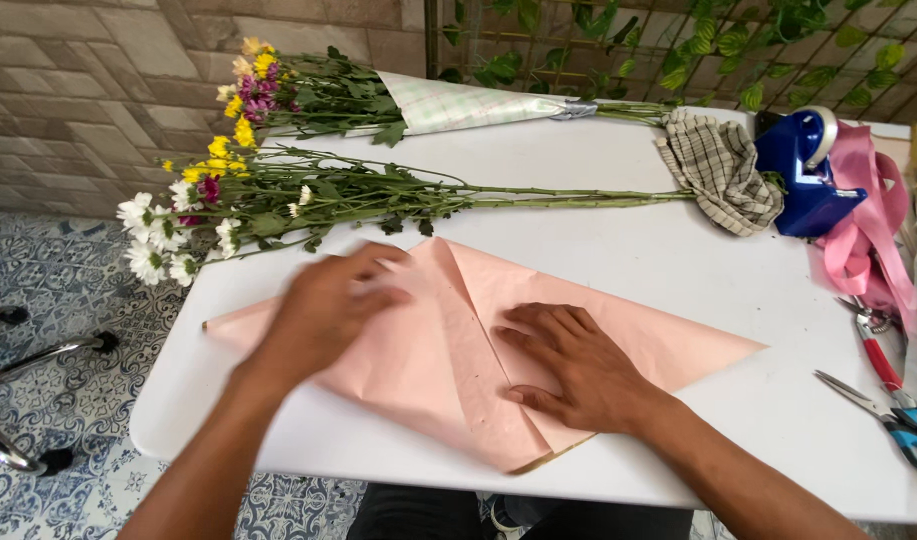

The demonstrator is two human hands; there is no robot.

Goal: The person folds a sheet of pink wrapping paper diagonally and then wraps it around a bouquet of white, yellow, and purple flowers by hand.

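- I see my left hand lying flat on the left part of a folded sheet of pink wrapping paper, fingers spread wide and holding nothing; the hand is a bit blurred.
- My right hand presses palm-down on the middle of the same sheet, fingers splayed along a fold line, gripping nothing.
- The paper sits on the near half of the white worktop, its lower corner reaching the front edge.
- Just beyond the paper lies a loose bunch of white, yellow and magenta chrysanthemums, stems running to the right.
- Further back rests a wrapped bouquet in a pale checked paper cone.
- At the stem ends sits a crumpled checked cloth, touching a blue tape dispenser.
- Pink ribbon trails beside the dispenser.
- Red-handled pruning shears and blue-handled scissors lie near the right edge, well apart from my hands.
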